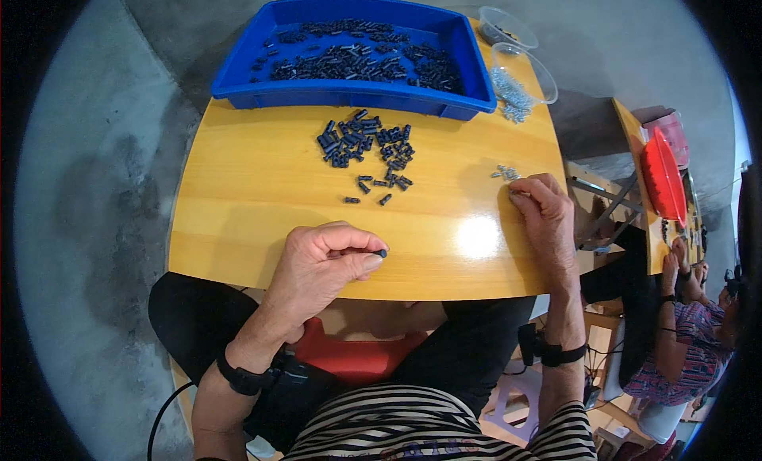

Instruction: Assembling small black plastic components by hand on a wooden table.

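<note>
My left hand (pixel 325 258) is above the near part of the table, thumb and forefinger pinched on a small black cylindrical part (pixel 382 253); only its end shows. Toward the right edge, my right hand (pixel 548 215) has its thumb and forefinger closed together, low over the tabletop. Whatever lies between those fingertips is too small to make out. Just beyond them is a little group of small silvery metal pieces (pixel 505 173). A heap of black cylindrical parts (pixel 349 139) lies mid-table, with several loose ones scattered on its near side.
A blue tray (pixel 353 97) holding many black parts spans the far side of the yellow table (pixel 238 199). Two clear plastic bowls (pixel 548 84) are at the far right, one tipped beside spilled silvery pieces (pixel 514 100). Another person (pixel 683 334) works at a table with a red basket (pixel 665 175).
</note>
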Demonstrator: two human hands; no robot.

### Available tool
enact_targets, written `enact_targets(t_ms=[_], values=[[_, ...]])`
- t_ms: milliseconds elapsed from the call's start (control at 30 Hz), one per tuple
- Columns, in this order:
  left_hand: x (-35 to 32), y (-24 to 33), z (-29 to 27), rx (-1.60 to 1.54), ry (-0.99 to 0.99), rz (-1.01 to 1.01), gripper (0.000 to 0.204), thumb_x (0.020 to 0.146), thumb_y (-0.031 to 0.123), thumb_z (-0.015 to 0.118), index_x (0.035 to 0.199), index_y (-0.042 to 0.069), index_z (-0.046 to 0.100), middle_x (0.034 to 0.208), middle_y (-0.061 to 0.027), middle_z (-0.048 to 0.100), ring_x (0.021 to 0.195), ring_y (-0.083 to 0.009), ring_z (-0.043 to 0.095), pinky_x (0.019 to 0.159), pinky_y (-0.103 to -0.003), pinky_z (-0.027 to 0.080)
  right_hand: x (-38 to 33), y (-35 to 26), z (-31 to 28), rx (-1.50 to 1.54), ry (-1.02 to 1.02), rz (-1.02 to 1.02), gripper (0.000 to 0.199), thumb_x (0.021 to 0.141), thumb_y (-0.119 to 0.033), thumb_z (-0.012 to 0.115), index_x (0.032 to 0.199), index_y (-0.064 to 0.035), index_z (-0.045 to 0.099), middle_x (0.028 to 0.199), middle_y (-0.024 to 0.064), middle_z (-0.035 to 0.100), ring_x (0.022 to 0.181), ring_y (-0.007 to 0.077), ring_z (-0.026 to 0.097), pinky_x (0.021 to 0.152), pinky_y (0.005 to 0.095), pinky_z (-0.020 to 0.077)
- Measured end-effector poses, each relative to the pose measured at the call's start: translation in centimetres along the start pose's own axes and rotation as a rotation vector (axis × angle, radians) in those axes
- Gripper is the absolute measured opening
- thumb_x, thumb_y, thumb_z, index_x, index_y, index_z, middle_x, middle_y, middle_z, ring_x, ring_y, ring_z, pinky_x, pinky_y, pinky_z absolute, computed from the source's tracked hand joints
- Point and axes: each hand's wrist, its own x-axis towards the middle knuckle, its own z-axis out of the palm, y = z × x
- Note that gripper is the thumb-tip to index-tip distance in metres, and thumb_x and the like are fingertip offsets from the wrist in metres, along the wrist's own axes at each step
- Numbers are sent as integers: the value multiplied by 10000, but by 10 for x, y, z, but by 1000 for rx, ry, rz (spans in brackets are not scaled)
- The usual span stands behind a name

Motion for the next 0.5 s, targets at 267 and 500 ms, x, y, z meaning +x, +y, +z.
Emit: enact_targets(t_ms=[267, 500], values=[[-2, 6, 2, -97, -51, -56, 125, 850, 21, 674, 963, -27, 699, 837, -52, 691, 735, -92, 639, 685, -220, 524, -3, -3, 1, 7, -30, 66, 32, 831, 10, 597, 860, -4, 598, 755, 127, 594, 709, 229, 615, 640, 323, 483], [-4, 0, -1, -84, -90, 24, 156, 857, 24, 676, 1004, -21, 698, 832, -65, 705, 708, -80, 646, 664, -210, 543, -28, -84, 20, 753, -315, 302, 20, 901, -10, 606, 906, -12, 587, 758, -18, 561, 672, 51, 528, 612, 201, 444]])
